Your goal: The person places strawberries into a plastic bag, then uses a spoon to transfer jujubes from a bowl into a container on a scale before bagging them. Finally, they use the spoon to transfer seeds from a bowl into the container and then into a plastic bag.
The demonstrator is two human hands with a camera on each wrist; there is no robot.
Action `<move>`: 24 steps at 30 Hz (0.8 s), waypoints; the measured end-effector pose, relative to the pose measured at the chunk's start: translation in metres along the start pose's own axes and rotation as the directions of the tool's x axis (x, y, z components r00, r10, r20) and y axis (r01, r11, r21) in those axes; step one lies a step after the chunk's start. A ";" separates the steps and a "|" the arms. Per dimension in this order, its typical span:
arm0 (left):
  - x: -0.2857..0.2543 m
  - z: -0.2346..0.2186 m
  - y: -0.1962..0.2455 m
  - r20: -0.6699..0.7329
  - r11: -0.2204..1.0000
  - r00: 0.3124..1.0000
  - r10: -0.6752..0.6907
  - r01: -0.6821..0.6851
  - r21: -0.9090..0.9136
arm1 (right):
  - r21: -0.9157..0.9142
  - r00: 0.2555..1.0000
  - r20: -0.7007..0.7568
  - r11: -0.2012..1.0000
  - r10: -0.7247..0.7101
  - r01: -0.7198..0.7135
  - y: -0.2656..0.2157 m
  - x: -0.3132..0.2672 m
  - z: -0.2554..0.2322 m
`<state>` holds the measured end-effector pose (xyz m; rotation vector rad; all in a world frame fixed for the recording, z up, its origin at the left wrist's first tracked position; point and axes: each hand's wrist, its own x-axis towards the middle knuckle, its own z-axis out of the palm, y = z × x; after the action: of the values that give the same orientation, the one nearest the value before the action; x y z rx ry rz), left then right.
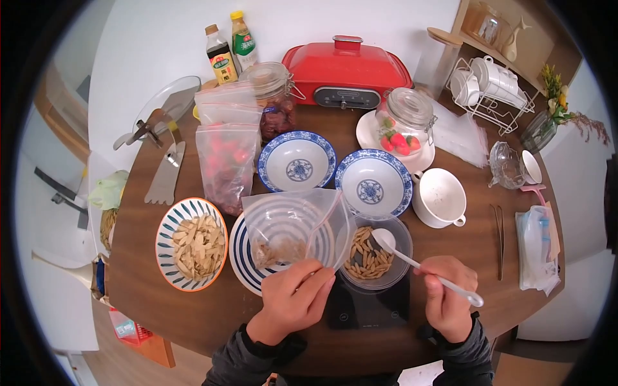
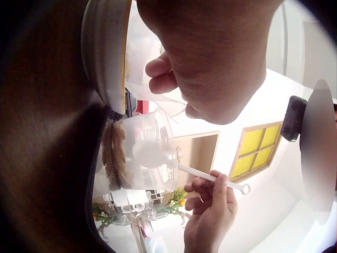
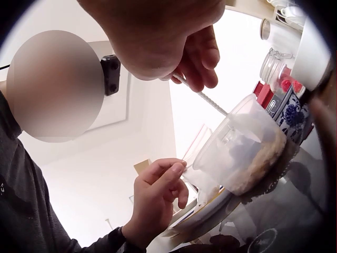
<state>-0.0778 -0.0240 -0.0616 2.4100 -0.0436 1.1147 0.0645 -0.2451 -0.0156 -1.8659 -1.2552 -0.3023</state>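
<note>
In the head view the left hand (image 1: 297, 301) pinches the edge of a clear zip bag (image 1: 283, 222), which holds some brown pieces low down and lies over a blue-and-white striped plate (image 1: 239, 257). The right hand (image 1: 449, 297) grips the handle of a white spoon (image 1: 412, 262). Its bowl is inside a clear plastic tub (image 1: 404, 257), above tan finger-shaped pieces (image 1: 370, 260). The tub stands on a black scale (image 1: 367, 315). In the right wrist view the spoon reaches over the rim of the tub (image 3: 210, 153).
Left stands a bowl of pale slices (image 1: 198, 248). Behind are two blue-rimmed bowls (image 1: 298, 161), bags of red fruit (image 1: 225, 161), jars and a red cooker (image 1: 347, 64). A white cup (image 1: 440, 196), tweezers (image 1: 499, 241) and plastic packs (image 1: 537, 248) are on the right.
</note>
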 end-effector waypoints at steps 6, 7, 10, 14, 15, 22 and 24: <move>0.000 -0.001 0.001 0.008 1.000 1.000 0.000 0.000 -0.008 | 0.005 0.999 0.006 0.999 0.049 -0.049 0.001 -0.001 0.003; 0.000 -0.002 0.003 0.027 1.000 0.999 -0.026 0.026 -0.008 | 0.005 0.999 0.004 0.999 0.052 -0.052 0.001 0.000 0.004; -0.001 -0.001 0.001 0.028 1.000 0.999 -0.027 0.027 -0.005 | 0.017 0.994 0.031 0.994 0.103 -0.104 0.002 0.000 0.006; -0.001 -0.002 0.003 0.047 0.999 0.998 -0.053 0.053 -0.001 | 0.143 0.966 -0.007 0.957 0.258 -0.254 0.005 -0.010 0.013; -0.001 -0.002 0.003 0.047 0.999 0.998 -0.052 0.052 -0.001 | 0.193 0.950 -0.018 0.933 0.312 -0.303 0.005 -0.011 0.014; -0.001 -0.002 0.003 0.044 0.999 0.998 -0.043 0.043 0.002 | 0.453 0.834 0.030 0.737 0.551 -0.502 0.008 -0.010 0.016; -0.001 -0.002 0.002 0.043 0.999 0.998 -0.041 0.040 0.007 | 0.473 0.831 -0.040 0.744 0.555 -0.473 0.009 -0.010 0.016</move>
<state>-0.0804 -0.0250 -0.0600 2.4293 -0.0055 1.0459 0.0630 -0.2407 -0.0364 -1.6517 -0.5693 0.1187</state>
